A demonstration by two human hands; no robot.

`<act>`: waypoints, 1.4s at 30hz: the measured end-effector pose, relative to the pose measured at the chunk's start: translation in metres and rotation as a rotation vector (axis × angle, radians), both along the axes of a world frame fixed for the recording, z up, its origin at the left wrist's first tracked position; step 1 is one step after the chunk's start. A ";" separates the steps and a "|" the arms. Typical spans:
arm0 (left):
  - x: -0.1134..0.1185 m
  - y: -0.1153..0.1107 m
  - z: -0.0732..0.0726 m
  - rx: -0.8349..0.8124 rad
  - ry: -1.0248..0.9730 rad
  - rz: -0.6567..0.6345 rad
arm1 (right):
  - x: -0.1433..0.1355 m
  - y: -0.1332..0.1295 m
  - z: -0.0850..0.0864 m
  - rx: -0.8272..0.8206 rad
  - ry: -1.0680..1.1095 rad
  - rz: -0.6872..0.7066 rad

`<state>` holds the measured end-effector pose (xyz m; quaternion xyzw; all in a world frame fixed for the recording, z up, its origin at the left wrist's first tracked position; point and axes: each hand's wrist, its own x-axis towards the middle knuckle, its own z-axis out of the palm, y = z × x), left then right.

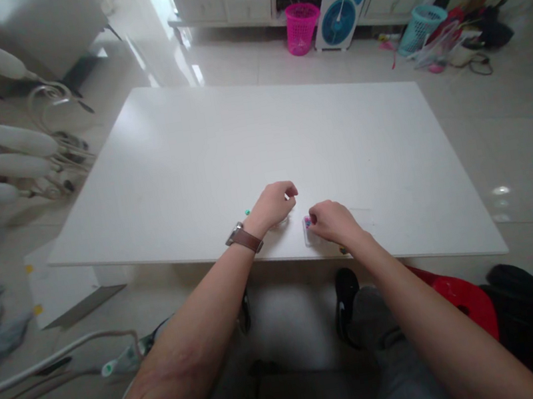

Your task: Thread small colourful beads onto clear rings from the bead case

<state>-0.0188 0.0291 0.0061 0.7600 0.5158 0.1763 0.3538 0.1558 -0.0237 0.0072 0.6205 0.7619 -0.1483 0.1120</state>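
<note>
Clear box [310, 238] sat on table [237, 143], by near edge; right hand [333, 219] over it, left hand [274, 203] curled nearby. Could not tell whether either grip pinched anything. Box judged light, stiff, slick; best held by side walls.

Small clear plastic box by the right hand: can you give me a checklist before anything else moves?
1. Small clear plastic box on the white rectangular table: ok.
2. Box well back from the table's near edge: not ok, it sits close.
3. Bare right hand at the box: ok.
4. Bare left hand holding something: cannot tell, fingers curled.
5. Small round green piece in the box: not ok, it's beyond the left wrist.
</note>
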 end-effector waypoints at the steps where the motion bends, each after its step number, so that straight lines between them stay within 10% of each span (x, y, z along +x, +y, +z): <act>1: 0.000 0.000 0.001 0.005 -0.002 -0.001 | -0.002 0.000 0.000 -0.002 -0.011 -0.009; 11: 0.001 0.000 0.002 0.016 0.000 -0.019 | -0.011 -0.001 -0.002 0.008 -0.065 -0.158; 42: 0.001 -0.002 0.005 0.031 0.012 -0.096 | 0.012 0.008 -0.007 0.056 0.059 0.125</act>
